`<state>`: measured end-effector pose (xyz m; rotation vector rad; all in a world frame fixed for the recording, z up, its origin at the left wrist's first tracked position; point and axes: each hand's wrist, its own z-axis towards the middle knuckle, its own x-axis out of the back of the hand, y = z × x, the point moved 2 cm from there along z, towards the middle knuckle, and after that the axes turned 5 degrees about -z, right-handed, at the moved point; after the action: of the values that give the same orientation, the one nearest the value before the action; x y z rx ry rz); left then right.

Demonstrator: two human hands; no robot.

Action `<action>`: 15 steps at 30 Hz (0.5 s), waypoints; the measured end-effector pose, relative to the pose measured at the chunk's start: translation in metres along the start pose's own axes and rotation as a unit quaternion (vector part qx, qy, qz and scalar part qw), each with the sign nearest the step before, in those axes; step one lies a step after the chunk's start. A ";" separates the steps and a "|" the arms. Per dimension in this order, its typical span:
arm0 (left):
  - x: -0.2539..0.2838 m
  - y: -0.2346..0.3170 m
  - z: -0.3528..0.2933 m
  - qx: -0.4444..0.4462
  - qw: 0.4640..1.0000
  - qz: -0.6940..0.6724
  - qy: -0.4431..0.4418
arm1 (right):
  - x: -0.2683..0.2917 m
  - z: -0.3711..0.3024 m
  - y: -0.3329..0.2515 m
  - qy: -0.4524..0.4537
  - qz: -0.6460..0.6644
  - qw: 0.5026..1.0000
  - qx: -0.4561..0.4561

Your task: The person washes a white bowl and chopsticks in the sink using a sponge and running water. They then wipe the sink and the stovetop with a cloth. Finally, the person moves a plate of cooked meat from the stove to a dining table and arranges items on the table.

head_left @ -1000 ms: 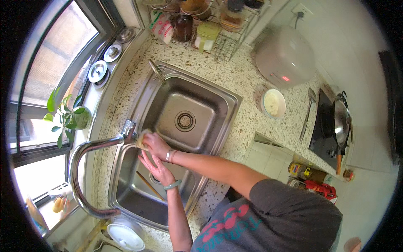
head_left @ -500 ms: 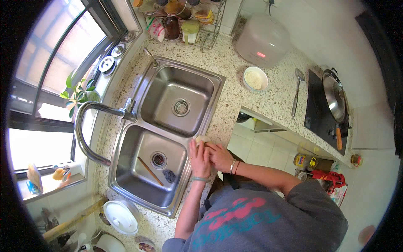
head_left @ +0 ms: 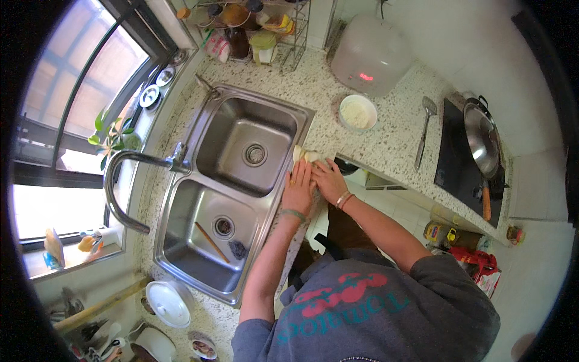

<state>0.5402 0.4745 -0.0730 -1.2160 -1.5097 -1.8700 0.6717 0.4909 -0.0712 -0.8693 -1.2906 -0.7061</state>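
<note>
A pale cream cloth (head_left: 306, 155), bunched up, lies on the speckled counter (head_left: 329, 137) against the right rim of the double steel sink (head_left: 309, 123). My left hand (head_left: 300, 188) presses on it with fingers stretched forward, close to the sink rim. Beside it, my right hand (head_left: 329, 181) bears on the cloth's near right side, its fingers bent over it. Both hands touch each other, and they hide part of the cloth. In the nearer basin lie a brown chopstick-like stick (head_left: 211, 242) and a dark scouring pad (head_left: 237, 249).
A curved faucet (head_left: 120, 208) arches over the left side of the sink. Beyond my hands stand a white bowl of pale grains or powder (head_left: 358, 113) and a rice cooker (head_left: 373, 54). A spatula (head_left: 423, 133) and a wok (head_left: 481, 140) are at the right.
Both hands have slid forward along the counter beside the sink, taking the cloth with them. More of the cloth shows past my fingertips. The head view has shifted slightly.
</note>
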 end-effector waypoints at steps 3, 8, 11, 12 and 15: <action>0.001 0.008 0.056 0.008 1.000 -0.001 -0.001 | 0.012 0.027 0.045 0.020 0.049 0.998 -0.041; 0.022 0.029 0.100 0.085 0.992 0.008 0.094 | 0.068 0.030 0.103 0.077 0.218 0.972 -0.046; 0.033 0.055 0.138 0.060 0.965 -0.169 0.192 | 0.122 0.030 0.148 0.107 0.410 0.886 -0.189; 0.040 0.063 0.155 0.044 0.942 -0.255 0.214 | 0.139 0.035 0.163 0.122 0.489 0.828 -0.246; 0.077 0.127 0.221 0.048 0.876 -0.372 0.304 | 0.208 0.071 0.226 0.198 0.462 0.820 -0.273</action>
<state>0.6781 0.6564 0.0641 0.1003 -1.7635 -2.2756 0.8595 0.6733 0.1048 -1.5549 -0.1683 -0.4103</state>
